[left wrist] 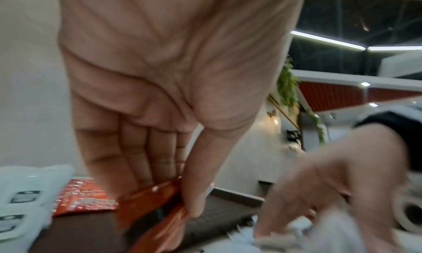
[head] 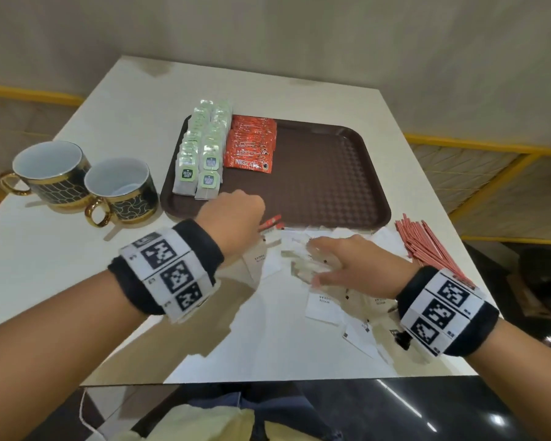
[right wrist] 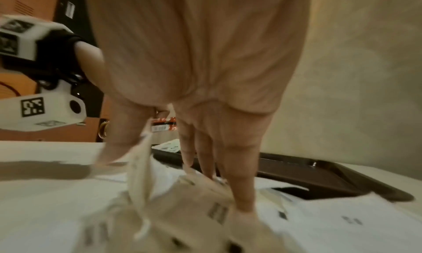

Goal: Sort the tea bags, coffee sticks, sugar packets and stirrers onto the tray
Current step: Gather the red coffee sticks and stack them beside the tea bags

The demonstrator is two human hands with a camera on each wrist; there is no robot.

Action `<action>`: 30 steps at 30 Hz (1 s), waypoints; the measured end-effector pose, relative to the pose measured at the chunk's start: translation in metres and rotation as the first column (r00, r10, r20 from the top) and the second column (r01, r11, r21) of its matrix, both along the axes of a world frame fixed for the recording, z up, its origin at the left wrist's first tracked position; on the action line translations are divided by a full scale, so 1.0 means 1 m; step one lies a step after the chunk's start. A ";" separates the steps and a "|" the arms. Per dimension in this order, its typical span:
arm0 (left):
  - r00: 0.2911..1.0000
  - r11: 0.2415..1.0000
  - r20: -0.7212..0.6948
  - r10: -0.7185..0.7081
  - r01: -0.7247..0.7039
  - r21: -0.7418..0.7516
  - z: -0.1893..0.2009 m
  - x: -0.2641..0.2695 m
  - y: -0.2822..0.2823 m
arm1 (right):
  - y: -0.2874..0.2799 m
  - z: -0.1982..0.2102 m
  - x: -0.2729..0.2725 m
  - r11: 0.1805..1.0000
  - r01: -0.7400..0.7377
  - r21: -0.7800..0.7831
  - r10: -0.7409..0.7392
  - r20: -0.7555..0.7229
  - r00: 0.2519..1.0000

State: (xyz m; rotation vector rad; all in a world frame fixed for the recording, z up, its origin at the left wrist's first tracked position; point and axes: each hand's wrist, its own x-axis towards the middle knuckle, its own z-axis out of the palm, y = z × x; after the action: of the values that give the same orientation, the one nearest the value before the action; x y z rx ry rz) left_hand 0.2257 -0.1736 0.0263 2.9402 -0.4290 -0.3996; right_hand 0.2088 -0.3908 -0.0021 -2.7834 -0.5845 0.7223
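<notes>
Two hands work at the near edge of a pale table (head: 115,281), the largest thing in view, which carries everything else. On its far middle lies a brown tray (head: 331,173), its right part bare. Two dark mugs with gold handles (head: 86,183) stand side by side on the left of the table, well apart from the tray's contents. Near the tray's front rim, white sugar packets (head: 325,308) lie scattered loosely and overlapping, spreading toward the near right. On the tray's far left stand two rows of tea bags (head: 201,151), and just to their right, touching them, a stack of red coffee sticks (head: 252,144). A bundle of red stirrers (head: 427,243) lies on the table to the right of the sugar packets. The left hand (head: 233,214) hovers over the tray's near rim, fingers and thumb pinching a few loose coffee sticks (left wrist: 157,208). The right hand (head: 350,265) reaches into the sugar packets, its curled fingers (right wrist: 242,184) gathering several of them.
</notes>
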 end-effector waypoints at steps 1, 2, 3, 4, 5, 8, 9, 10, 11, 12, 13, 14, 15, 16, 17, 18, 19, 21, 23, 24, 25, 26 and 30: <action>1.000 0.997 -0.006 0.031 -0.031 -0.072 0.003 0.003 0.010 | 0.002 0.002 0.000 1.000 0.000 0.008 0.000 -0.072 0.997; 0.998 0.985 -0.026 0.062 -0.065 -0.157 0.007 0.005 0.019 | 0.003 0.004 0.001 0.999 0.007 0.049 -0.002 -0.108 0.994; 0.994 0.960 -0.053 0.098 -0.108 -0.258 0.010 0.007 0.025 | 0.005 0.010 0.003 0.994 0.029 0.102 -0.017 -0.115 0.993; 0.989 0.926 -0.086 0.123 -0.146 -0.349 0.013 0.007 0.028 | 0.006 0.015 0.008 0.986 0.060 0.154 -0.047 -0.084 0.995; 0.982 0.888 -0.122 0.141 -0.180 -0.423 0.014 0.007 0.030 | 0.008 0.022 0.013 0.973 0.101 0.208 -0.095 -0.039 0.995; 0.970 0.793 -0.190 0.152 -0.235 -0.562 0.016 0.006 0.030 | 0.023 0.040 0.029 0.869 0.196 0.455 -0.255 0.072 0.964; 0.969 0.773 -0.197 0.146 -0.236 -0.589 0.016 0.006 0.030 | 0.030 0.043 0.032 0.825 0.194 0.531 -0.267 0.063 0.962; 0.969 0.757 -0.202 0.141 -0.237 -0.610 0.016 0.006 0.029 | 0.037 0.044 0.036 0.786 0.181 0.591 -0.253 0.040 0.967; 0.968 0.746 -0.210 0.136 -0.240 -0.621 0.016 0.006 0.028 | 0.044 0.044 0.038 0.749 0.168 0.641 -0.225 0.007 0.974; 0.966 0.734 -0.221 0.136 -0.248 -0.633 0.016 0.007 0.028 | 0.050 0.044 0.041 0.710 0.160 0.686 -0.203 -0.018 0.979; 0.962 0.713 -0.233 0.143 -0.264 -0.649 0.016 0.008 0.029 | 0.054 0.043 0.042 0.669 0.155 0.727 -0.200 -0.024 0.980; 0.958 0.686 -0.232 0.169 -0.283 -0.670 0.014 0.009 0.032 | 0.057 0.043 0.044 0.632 0.147 0.761 -0.218 -0.007 0.976; 0.953 0.659 -0.206 0.224 -0.303 -0.688 0.013 0.011 0.035 | 0.059 0.042 0.045 0.604 0.125 0.787 -0.251 0.039 0.967; 0.939 0.632 -0.168 0.300 -0.328 -0.702 0.011 0.013 0.040 | 0.060 0.041 0.046 0.598 0.071 0.799 -0.287 0.130 0.949; 0.915 0.582 -0.154 0.373 -0.360 -0.729 0.010 0.015 0.044 | 0.060 0.040 0.047 0.618 -0.020 0.786 -0.303 0.261 0.916; 0.885 0.494 -0.196 0.422 -0.406 -0.769 0.009 0.017 0.047 | 0.061 0.040 0.047 0.655 -0.136 0.743 -0.289 0.414 0.863; 0.855 0.381 -0.292 0.429 -0.464 -0.800 0.010 0.018 0.048 | 0.062 0.038 0.047 0.690 -0.253 0.678 -0.250 0.552 0.796; 0.789 0.163 -0.505 0.350 -0.582 -0.796 0.011 0.021 0.050 | 0.063 0.032 0.047 0.728 -0.404 0.555 -0.161 0.711 0.685; 0.736 0.033 -0.617 0.279 -0.649 -0.760 0.012 0.025 0.053 | 0.063 0.027 0.048 0.741 -0.464 0.486 -0.109 0.768 0.631; 0.720 -0.002 -0.646 0.253 -0.667 -0.745 0.011 0.028 0.056 | 0.063 0.026 0.050 0.741 -0.484 0.466 -0.094 0.785 0.612; 0.710 -0.028 -0.668 0.222 -0.680 -0.732 0.011 0.029 0.058 | 0.062 0.026 0.051 0.739 -0.503 0.448 -0.082 0.801 0.593; 0.705 -0.047 -0.684 0.188 -0.689 -0.723 0.011 0.031 0.059 | 0.061 0.025 0.052 0.739 -0.520 0.428 -0.069 0.816 0.574; 0.705 -0.131 -0.688 0.172 -0.676 -0.725 0.009 0.034 0.060 | 0.062 0.022 0.063 0.763 -0.549 0.342 0.057 0.810 0.583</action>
State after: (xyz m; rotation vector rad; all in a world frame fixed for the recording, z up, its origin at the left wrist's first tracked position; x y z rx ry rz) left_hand 0.2594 -0.1134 0.0356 1.2841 0.3504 -0.3183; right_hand 0.2721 -0.3291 0.0197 -2.2732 -1.2389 -0.6288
